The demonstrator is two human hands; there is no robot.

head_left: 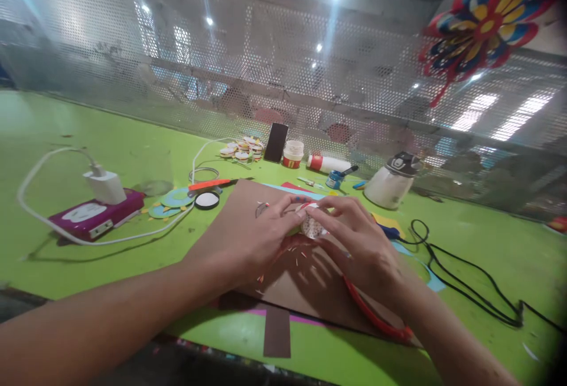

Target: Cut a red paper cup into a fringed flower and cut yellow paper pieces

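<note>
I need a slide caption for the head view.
Left hand and right hand hold a small white object over a brown board on a green table.

A green table carries a brown board, a purple power strip to its left, a dark-topped white bottle to its right, and a phone and blue jar beyond it.

I am working in a craft workshop: paper cut-outs, cardboard and a paint jar are sharing my green worktable.
</note>
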